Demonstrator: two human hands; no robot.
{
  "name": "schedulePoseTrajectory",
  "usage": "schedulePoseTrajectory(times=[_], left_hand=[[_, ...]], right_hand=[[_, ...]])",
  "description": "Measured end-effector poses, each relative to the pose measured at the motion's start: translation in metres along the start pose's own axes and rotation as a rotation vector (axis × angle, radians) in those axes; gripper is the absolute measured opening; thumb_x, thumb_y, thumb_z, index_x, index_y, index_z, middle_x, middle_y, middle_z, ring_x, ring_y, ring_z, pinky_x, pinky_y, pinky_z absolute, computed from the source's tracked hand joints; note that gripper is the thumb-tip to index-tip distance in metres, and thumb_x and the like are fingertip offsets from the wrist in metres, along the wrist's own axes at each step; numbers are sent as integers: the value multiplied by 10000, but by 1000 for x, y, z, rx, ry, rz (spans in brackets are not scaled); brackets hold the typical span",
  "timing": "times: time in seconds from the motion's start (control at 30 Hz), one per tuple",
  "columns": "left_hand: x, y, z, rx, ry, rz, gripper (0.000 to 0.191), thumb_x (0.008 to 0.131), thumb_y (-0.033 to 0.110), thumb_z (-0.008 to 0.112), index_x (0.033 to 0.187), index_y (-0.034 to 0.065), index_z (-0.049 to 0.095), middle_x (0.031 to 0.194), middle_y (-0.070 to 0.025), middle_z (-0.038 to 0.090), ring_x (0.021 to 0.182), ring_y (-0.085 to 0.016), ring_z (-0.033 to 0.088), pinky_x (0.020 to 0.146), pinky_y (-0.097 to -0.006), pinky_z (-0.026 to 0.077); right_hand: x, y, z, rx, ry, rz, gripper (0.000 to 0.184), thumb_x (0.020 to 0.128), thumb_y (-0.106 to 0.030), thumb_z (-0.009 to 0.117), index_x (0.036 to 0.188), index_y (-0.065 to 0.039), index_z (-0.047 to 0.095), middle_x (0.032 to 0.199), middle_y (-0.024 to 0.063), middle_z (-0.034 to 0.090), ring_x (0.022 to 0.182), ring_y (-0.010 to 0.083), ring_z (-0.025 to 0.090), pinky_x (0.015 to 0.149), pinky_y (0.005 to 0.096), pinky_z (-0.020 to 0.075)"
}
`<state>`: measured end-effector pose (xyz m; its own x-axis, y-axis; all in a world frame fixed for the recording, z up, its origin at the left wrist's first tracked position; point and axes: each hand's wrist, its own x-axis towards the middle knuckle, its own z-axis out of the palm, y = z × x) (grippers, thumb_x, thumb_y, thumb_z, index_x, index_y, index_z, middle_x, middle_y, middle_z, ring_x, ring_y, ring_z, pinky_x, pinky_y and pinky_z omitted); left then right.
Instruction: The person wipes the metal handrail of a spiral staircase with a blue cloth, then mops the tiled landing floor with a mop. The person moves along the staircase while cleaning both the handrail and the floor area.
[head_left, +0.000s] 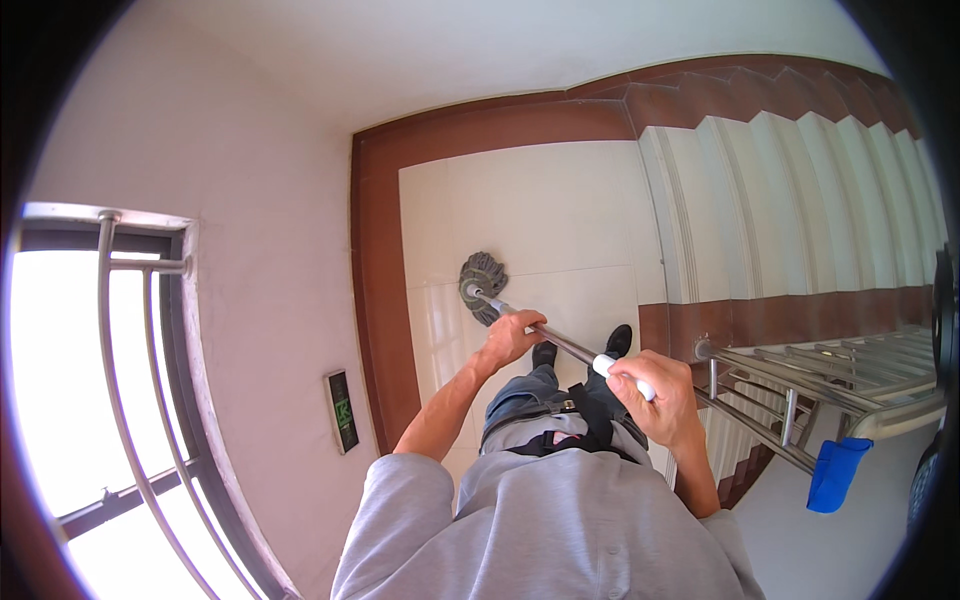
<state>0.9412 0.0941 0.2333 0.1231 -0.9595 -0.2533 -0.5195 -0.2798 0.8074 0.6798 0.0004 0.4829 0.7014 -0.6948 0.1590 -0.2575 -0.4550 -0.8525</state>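
A mop with a metal pole slants across in front of my body. My left hand grips the pole partway down, nearer the mop head. Around the white grip at the upper end, my right hand is closed. The grey string mop head rests on the pale tiled floor of a stair landing, beyond my left hand. Both my black shoes stand on the tiles beneath the pole.
Pale steps with a red-brown border run off to the right. A metal stair railing stands at my right, with a blue cloth draped on it. At left are a barred window and a green wall sign.
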Motion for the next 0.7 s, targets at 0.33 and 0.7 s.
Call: schedulePoseTrajectory(times=[0.33,0.7], left_hand=[[-62,-166,-46,72,84,-291,389,861,186,859,1206,31,770,1156,-172,801,1113,-350,759,973,-433,585],[-114,-239,-44,41,189,-423,432,771,24,884,1185,-8,767,1012,-171,804,976,-305,780,893,-402,601]], right_hand=[[17,57,112,394,-309,423,293,1069,-258,718,1230,-21,782,1037,113,807,904,140,707,822,318,562],[17,83,193,314,-538,338,375,1061,-297,721,1330,-35,728,1114,161,807,998,251,774,893,383,575]])
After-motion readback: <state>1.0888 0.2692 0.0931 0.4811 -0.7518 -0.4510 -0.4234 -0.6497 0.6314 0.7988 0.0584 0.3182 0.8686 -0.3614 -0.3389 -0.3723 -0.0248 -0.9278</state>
